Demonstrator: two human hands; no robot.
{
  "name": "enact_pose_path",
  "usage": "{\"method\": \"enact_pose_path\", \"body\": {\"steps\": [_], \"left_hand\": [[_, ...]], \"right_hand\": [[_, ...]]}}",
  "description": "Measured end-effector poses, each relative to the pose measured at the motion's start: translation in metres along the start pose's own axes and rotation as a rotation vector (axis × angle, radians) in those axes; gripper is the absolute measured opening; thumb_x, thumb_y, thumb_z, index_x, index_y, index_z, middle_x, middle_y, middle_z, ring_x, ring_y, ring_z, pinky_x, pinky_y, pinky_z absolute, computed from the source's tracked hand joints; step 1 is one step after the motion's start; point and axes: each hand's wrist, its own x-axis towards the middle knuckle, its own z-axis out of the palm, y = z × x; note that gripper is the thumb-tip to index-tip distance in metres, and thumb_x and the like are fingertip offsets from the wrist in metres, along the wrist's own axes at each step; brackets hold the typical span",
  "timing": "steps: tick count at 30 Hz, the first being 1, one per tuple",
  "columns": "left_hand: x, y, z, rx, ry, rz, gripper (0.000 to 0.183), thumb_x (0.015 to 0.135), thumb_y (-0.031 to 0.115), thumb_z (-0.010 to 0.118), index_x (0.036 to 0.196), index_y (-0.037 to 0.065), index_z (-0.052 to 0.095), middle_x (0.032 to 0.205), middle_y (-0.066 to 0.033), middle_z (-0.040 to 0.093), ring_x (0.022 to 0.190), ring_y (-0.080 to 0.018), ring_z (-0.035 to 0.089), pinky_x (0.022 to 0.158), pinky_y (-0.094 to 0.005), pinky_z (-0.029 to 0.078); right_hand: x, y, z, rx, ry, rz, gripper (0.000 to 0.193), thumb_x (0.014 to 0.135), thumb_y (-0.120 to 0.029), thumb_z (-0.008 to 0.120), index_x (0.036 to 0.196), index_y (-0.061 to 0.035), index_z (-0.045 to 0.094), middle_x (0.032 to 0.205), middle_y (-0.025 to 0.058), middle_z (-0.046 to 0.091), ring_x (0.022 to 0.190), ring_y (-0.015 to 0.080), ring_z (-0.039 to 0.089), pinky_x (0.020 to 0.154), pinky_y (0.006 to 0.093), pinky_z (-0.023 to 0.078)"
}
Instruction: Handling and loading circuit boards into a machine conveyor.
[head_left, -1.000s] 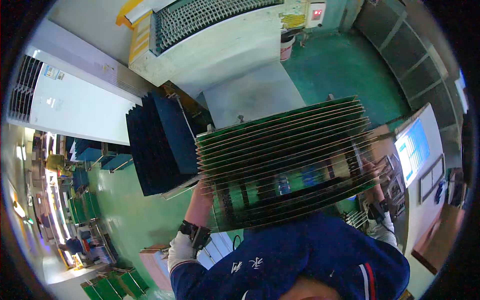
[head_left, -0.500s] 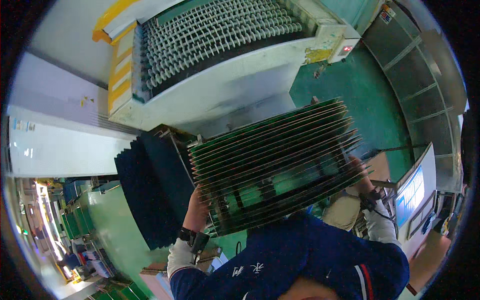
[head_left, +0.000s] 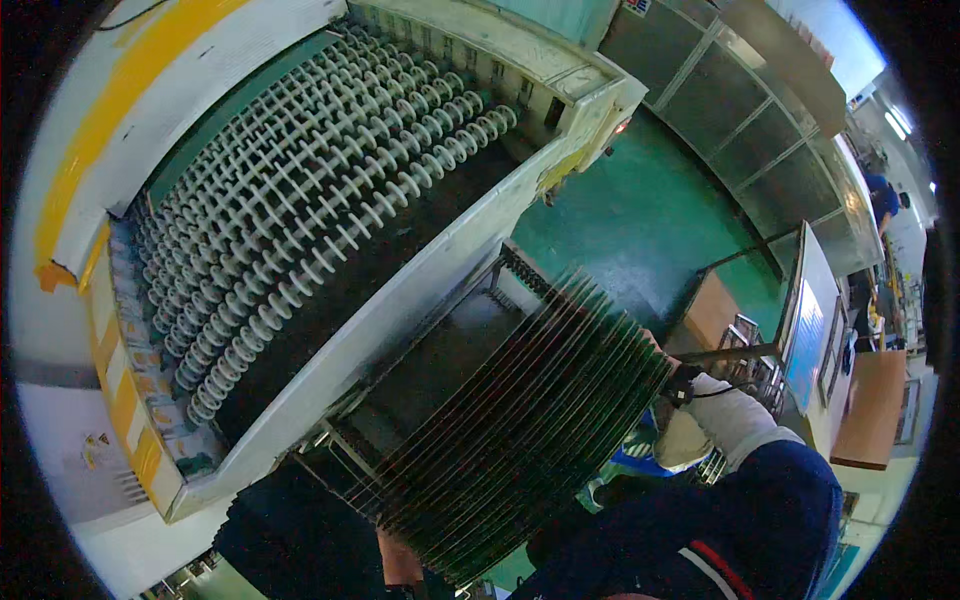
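A row of thin, dark green panels with copper-coloured edges (head_left: 520,420), probably circuit boards, stands on edge, closely spaced, between my hands. My left hand (head_left: 398,560) grips its near-left end, the fingers partly hidden behind the panels. At the opposite end my right hand (head_left: 655,350) holds the panel edges, its fingers mostly out of sight. Under and beyond the panels lies a metal rack (head_left: 440,355) with a slotted side bar. Dark, wavy-edged sheets (head_left: 290,530) stand beside my left hand.
A white conveyor machine (head_left: 330,400) with rows of white roller discs (head_left: 300,200) fills the far left. Green floor (head_left: 630,210) stretches beyond the rack. At right are a white-topped stand (head_left: 810,310) and a brown board (head_left: 868,410). A person in blue (head_left: 882,200) is far right.
My view has swung, and the conveyor looks larger. The panels now slant more steeply and sit lower, still between both hands. More of the rack beyond them shows.
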Motion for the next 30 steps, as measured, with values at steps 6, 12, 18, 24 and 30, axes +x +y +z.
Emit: {"method": "enact_pose_path", "body": {"steps": [6, 12, 18, 24, 30], "left_hand": [[-0.009, -0.001, 0.008, 0.095, -0.003, 0.069, 0.043, 0.098, 0.032, 0.041, 0.133, 0.006, 0.044, 0.129, -0.0086, 0.051, 0.116, -0.0249, 0.051, 0.096, -0.0354, 0.043], [-0.04, -0.013, 0.009, 0.45, -0.208, 0.407, 0.043, 0.098, 0.027, 0.042, 0.134, 0.004, 0.042, 0.13, -0.0101, 0.051, 0.116, -0.0247, 0.051, 0.097, -0.034, 0.043], [-0.042, -0.091, -0.053, 0.045, 0.049, 0.138, 0.043, 0.097, 0.033, 0.047, 0.133, 0.01, 0.046, 0.127, -0.0027, 0.054, 0.115, -0.0187, 0.052, 0.096, -0.0323, 0.04], [-0.096, -0.191, -0.062, -0.189, 0.272, 0.227, 0.052, 0.092, 0.034, 0.056, 0.138, 0.013, 0.041, 0.13, -0.0037, 0.051, 0.117, -0.0241, 0.05, 0.101, -0.0414, 0.034], [-0.109, -0.328, -0.041, -0.418, 0.196, 0.28, 0.042, 0.095, 0.029, 0.052, 0.13, 0.007, 0.044, 0.119, -0.009, 0.054, 0.101, -0.0259, 0.054, 0.082, -0.0387, 0.044]], "right_hand": [[-0.017, -0.011, 0.004, -0.256, 0.042, 0.0, 0.034, 0.094, -0.028, 0.047, 0.113, -0.0023, 0.059, 0.098, 0.0059, 0.062, 0.087, 0.0156, 0.058, 0.072, 0.0311, 0.048], [-0.037, -0.032, -0.005, -0.532, 0.024, 0.001, 0.037, 0.095, -0.027, 0.046, 0.12, -0.0024, 0.057, 0.108, 0.0046, 0.062, 0.097, 0.015, 0.056, 0.082, 0.0315, 0.046], [-0.082, -0.054, 0.009, -0.459, 0.41, 0.087, 0.041, 0.088, -0.043, 0.06, 0.108, -0.0072, 0.062, 0.088, -0.002, 0.06, 0.072, 0.0054, 0.05, 0.066, 0.0226, 0.039], [-0.113, -0.085, 0.015, -0.687, 0.396, -0.495, 0.025, 0.091, -0.027, 0.06, 0.095, -0.0027, 0.065, 0.087, -0.0001, 0.062, 0.085, 0.01, 0.057, 0.078, 0.0255, 0.045], [-0.169, -0.085, 0.161, -1.186, -0.222, -0.763, 0.022, 0.08, -0.015, 0.067, 0.098, -0.0034, 0.064, 0.095, 0.0127, 0.066, 0.089, 0.0277, 0.063, 0.079, 0.0361, 0.049]]}}
